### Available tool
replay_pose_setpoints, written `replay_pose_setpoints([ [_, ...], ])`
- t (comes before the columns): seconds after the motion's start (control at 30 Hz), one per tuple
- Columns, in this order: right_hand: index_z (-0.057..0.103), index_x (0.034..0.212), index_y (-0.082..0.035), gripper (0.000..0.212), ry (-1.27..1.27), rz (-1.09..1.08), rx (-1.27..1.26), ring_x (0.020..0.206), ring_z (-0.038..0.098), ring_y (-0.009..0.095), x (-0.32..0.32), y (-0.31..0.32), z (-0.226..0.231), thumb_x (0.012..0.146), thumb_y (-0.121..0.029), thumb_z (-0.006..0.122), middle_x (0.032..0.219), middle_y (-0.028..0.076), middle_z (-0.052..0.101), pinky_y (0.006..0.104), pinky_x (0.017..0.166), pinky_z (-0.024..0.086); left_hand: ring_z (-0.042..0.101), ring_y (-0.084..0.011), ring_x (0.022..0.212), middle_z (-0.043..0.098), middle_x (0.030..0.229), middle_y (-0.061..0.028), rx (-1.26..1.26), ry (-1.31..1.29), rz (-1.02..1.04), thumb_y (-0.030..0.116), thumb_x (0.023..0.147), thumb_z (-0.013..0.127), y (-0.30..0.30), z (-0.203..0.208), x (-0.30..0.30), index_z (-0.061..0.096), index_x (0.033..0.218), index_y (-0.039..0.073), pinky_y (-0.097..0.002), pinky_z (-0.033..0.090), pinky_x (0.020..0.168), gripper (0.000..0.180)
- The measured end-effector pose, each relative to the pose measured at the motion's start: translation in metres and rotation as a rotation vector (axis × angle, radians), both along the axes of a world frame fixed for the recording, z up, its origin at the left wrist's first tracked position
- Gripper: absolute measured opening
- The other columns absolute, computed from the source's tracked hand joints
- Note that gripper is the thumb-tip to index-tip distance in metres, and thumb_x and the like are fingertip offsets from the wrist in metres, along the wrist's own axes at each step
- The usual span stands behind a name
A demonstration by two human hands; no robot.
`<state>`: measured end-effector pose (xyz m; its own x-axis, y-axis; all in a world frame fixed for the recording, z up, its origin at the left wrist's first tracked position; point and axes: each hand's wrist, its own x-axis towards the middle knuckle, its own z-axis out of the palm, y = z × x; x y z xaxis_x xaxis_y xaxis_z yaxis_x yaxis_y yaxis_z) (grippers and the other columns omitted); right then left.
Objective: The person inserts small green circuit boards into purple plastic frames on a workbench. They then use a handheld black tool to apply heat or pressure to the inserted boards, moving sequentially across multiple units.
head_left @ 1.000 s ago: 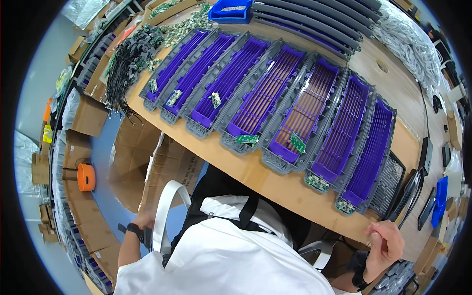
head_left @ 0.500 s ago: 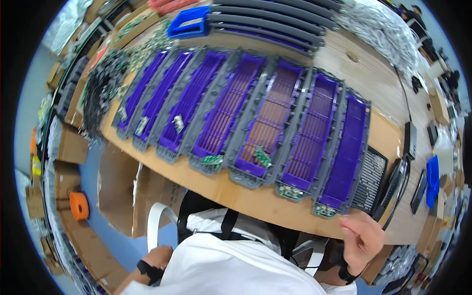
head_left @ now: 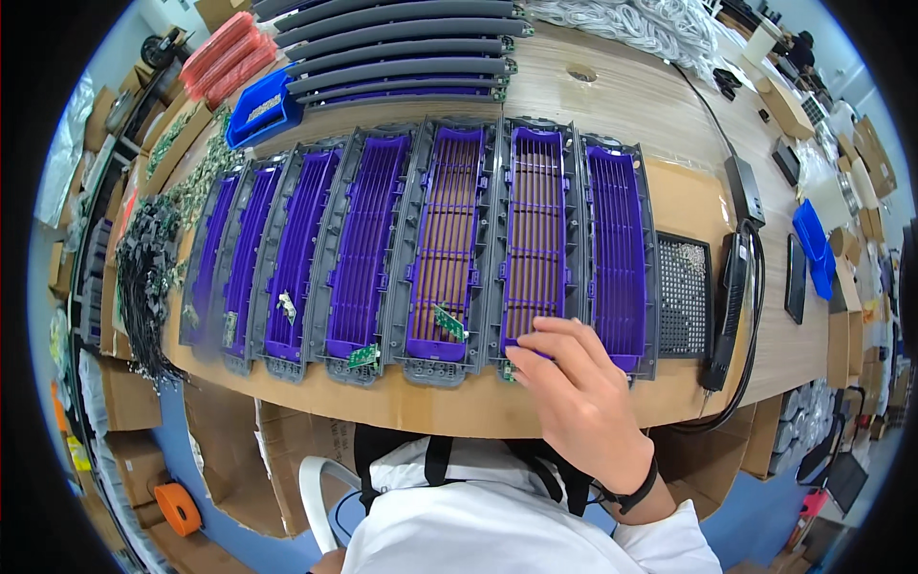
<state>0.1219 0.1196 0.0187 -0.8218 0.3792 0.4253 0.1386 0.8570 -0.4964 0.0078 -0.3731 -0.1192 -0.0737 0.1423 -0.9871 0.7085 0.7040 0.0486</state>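
We've got right hand at near side of purple-grey frame row; blue bin behind row, black tool right of it.

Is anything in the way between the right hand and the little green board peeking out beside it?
Nothing visible stands between the right hand and the little green board, though the hand itself hides part of it.

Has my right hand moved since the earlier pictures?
Yes, left and forward. Earlier it was right of the near end of the rightmost purple frame; now your right hand covers that end, fingers at the next frame.
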Motion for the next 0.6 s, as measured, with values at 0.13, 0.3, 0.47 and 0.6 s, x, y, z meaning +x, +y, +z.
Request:
replay_pose_setpoints([
  [0.13,0.064,0.1,0.004,0.027,0.033,-0.027,-0.016,0.1,0.056,0.031,-0.025,-0.01,0.001,0.074,0.004,0.066,0.096,0.013,0.058,0.0404,0.084,0.049,0.065,-0.0384,0.089,0.068,0.09,-0.0187,0.045,-0.033,-0.218,0.019,0.083,0.058,0.049,0.026,-0.044,0.068,0.098,0.001,-0.0445,0.052,0.075,0.025],
  [0.3,0.065,0.101,0.003,0.025,0.041,-0.119,0.033,0.084,0.053,0.028,-0.051,-0.024,-0.002,0.077,-0.001,0.067,0.088,0.011,0.056,0.0393,0.073,0.045,0.064,-0.0369,0.089,0.066,0.087,-0.0172,0.608,-0.028,-0.209,0.019,0.086,0.059,0.151,0.09,-0.076,0.069,0.095,0.001,-0.0423,0.052,0.075,0.022],
  [0.47,0.064,0.093,-0.001,0.016,-0.014,-0.208,0.07,0.076,0.051,0.026,-0.057,-0.023,-0.012,0.078,-0.004,0.068,0.082,0.008,0.055,0.0369,0.068,0.042,0.059,-0.0302,0.068,0.061,0.072,-0.0111,1.446,0.122,-0.012,0.005,0.075,0.074,0.252,0.133,-0.085,0.068,0.082,0.001,-0.0393,0.05,0.062,0.01],
  [0.6,0.064,0.089,-0.003,0.015,0.069,-0.143,0.126,0.076,0.053,0.024,-0.053,-0.034,-0.004,0.075,-0.003,0.067,0.083,0.007,0.056,0.0352,0.067,0.041,0.059,-0.0272,0.073,0.061,0.079,-0.0072,1.766,0.181,0.157,-0.002,0.07,0.077,0.279,0.148,-0.074,0.069,0.093,0.002,-0.0355,0.049,0.063,0.025],
])
